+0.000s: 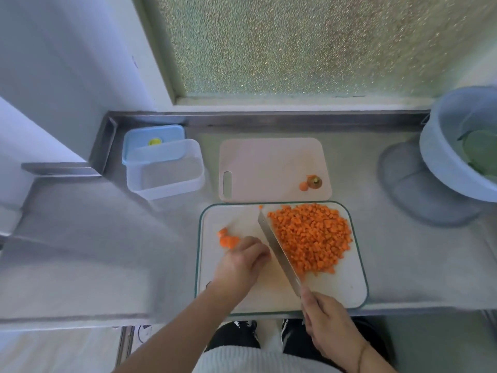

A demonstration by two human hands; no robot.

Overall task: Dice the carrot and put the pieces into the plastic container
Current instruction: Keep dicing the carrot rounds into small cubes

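A large heap of diced carrot [312, 238] covers the right half of the green-rimmed cutting board [347, 286]. My right hand [326, 319] grips the handle of a knife [277, 249], whose blade lies flat against the heap's left side. A few uncut carrot chunks [227, 239] lie at the board's left. My left hand [243, 261] rests on the board with curled fingers, its fingertips at those chunks. The clear plastic container [165, 173] stands at the back left, with nothing in it, partly on its blue lid [153, 141].
A second pale cutting board [269, 168] behind the first holds the carrot top and a small end piece [312, 183]. A blue bowl with green leaves [462, 146] stands at the right on a grey base. A raised steel rim runs along the counter's back.
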